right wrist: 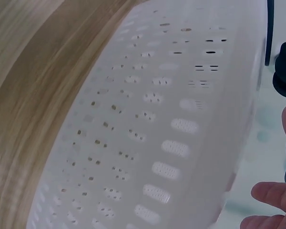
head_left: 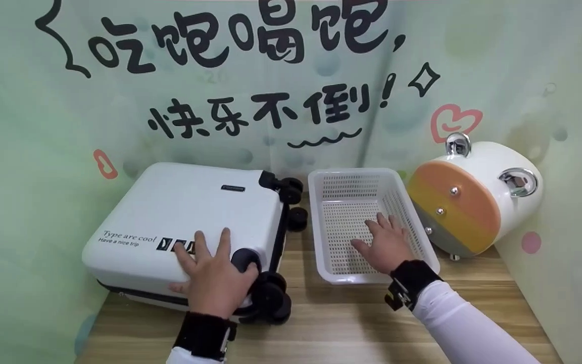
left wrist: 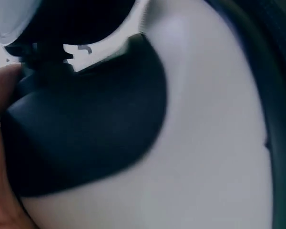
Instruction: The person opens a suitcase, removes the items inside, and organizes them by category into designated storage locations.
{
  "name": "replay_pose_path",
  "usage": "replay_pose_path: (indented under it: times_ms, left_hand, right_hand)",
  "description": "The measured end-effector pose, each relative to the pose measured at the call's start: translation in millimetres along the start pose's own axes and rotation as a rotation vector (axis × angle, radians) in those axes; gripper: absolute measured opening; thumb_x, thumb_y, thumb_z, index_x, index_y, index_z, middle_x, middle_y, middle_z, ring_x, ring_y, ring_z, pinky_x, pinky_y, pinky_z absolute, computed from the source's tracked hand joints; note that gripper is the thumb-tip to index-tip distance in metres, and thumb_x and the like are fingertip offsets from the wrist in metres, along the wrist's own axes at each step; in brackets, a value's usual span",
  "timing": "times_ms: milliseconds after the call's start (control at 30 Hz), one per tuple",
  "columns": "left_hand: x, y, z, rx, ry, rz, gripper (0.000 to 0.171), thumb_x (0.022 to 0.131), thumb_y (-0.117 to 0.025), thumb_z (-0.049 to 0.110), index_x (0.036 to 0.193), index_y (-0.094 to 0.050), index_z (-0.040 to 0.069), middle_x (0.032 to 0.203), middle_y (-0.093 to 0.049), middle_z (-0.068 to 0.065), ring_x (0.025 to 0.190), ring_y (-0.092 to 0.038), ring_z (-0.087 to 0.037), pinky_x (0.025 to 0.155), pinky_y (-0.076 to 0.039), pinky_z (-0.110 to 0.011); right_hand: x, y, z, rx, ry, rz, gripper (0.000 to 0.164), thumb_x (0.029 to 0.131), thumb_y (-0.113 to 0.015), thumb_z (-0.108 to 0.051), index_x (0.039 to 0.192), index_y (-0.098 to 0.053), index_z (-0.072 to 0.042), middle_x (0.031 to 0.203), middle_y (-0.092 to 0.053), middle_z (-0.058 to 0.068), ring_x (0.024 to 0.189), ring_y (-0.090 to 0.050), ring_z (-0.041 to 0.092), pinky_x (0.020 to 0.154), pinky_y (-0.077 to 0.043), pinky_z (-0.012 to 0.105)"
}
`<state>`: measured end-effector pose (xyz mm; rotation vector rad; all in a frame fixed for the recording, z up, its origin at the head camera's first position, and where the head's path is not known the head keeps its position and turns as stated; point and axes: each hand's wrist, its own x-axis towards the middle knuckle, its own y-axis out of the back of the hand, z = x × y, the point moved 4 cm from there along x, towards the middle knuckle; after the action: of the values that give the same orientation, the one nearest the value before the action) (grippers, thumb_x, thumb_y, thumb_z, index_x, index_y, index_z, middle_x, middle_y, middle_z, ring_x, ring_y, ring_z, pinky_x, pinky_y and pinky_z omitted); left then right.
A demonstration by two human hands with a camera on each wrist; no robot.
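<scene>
A small white hard-shell suitcase (head_left: 185, 202) lies flat on the left, its black wheels (head_left: 271, 296) facing right. My left hand (head_left: 215, 283) rests on its near right corner with fingers spread over the lid. The thumb lies by the black corner guard (head_left: 245, 259); the left wrist view shows this guard (left wrist: 86, 124) and the white shell (left wrist: 209, 124) close up. My right hand (head_left: 387, 245), fingers spread, is over a white perforated plastic basket (head_left: 324, 268) and grips nothing. In the right wrist view, fingertips (right wrist: 271, 194) show beyond the basket's slotted side (right wrist: 133, 114).
To the basket's right stands a white rounded case (head_left: 505, 197) with a striped orange, yellow and grey face and chrome loops. Everything rests on a wood-grain table (head_left: 331, 333). Behind hangs a pale green backdrop (head_left: 250, 146) with black lettering.
</scene>
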<state>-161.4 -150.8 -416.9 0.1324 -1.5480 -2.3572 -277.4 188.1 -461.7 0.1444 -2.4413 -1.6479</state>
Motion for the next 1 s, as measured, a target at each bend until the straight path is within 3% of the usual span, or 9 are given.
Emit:
replay_pose_path:
  times_ms: [167, 533, 700, 833, 900, 1000]
  left_hand:
    - [9.6, 8.1, -16.4, 0.011, -0.055, -0.083, 0.094, 0.077, -0.068, 0.054, 0.157, -0.025, 0.029, 0.161, -0.001, -0.021, 0.139, 0.019, -0.052, 0.076, 0.0, -0.09]
    - [32.5, 38.7, -75.5, -0.092, -0.329, -0.209, 0.091, 0.072, -0.076, 0.03, 0.154, -0.035, 0.031, 0.163, -0.009, -0.013, 0.144, 0.016, -0.042, 0.085, -0.001, -0.088]
    - [38.7, 48.0, -93.1, -0.102, -0.39, -0.268, 0.092, 0.07, -0.075, 0.019, 0.153, -0.037, 0.032, 0.163, -0.01, -0.008, 0.144, 0.015, -0.041, 0.09, -0.007, -0.085]
    - [32.6, 60.7, -85.8, -0.023, -0.342, -0.284, 0.084, 0.073, -0.068, 0.012, 0.152, -0.04, 0.023, 0.161, -0.018, -0.016, 0.144, 0.002, -0.048, 0.093, -0.01, -0.083]
    - [24.6, 67.3, -71.0, 0.045, -0.307, -0.258, 0.077, 0.078, -0.066, 0.014, 0.151, -0.042, 0.017, 0.157, -0.024, -0.021, 0.142, -0.011, -0.05, 0.094, -0.008, -0.082]
    - [10.7, 70.3, -36.1, 0.119, -0.298, -0.168, 0.07, 0.084, -0.067, 0.025, 0.149, -0.043, 0.012, 0.153, -0.032, -0.024, 0.138, -0.025, -0.05, 0.097, -0.004, -0.08]
  right_hand:
    - [-1, -1, -3, 0.022, 0.007, 0.004, 0.072, 0.094, -0.06, -0.05, 0.142, -0.048, 0.001, 0.153, -0.029, 0.027, 0.141, -0.015, 0.051, 0.108, -0.007, 0.069]
    - [-3, 0, -1, 0.044, 0.009, 0.009, 0.071, 0.094, -0.06, -0.049, 0.143, -0.047, 0.0, 0.154, -0.028, 0.027, 0.141, -0.015, 0.05, 0.108, -0.007, 0.069]
    - [-4, -1, -1, 0.054, 0.023, 0.033, 0.069, 0.094, -0.062, -0.048, 0.141, -0.05, 0.001, 0.152, -0.03, 0.028, 0.14, -0.018, 0.051, 0.108, -0.011, 0.069]
    - [-4, -2, 3, 0.058, 0.026, 0.033, 0.069, 0.093, -0.062, -0.047, 0.14, -0.05, 0.002, 0.151, -0.031, 0.029, 0.139, -0.018, 0.052, 0.108, -0.012, 0.068]
    - [-4, -2, 5, 0.055, 0.017, 0.022, 0.07, 0.094, -0.061, -0.048, 0.141, -0.049, 0.002, 0.152, -0.03, 0.029, 0.14, -0.017, 0.052, 0.109, -0.011, 0.067]
    - [-3, -2, 7, 0.045, 0.006, 0.012, 0.071, 0.094, -0.06, -0.05, 0.142, -0.048, 0.002, 0.152, -0.03, 0.028, 0.141, -0.015, 0.051, 0.108, -0.009, 0.068]
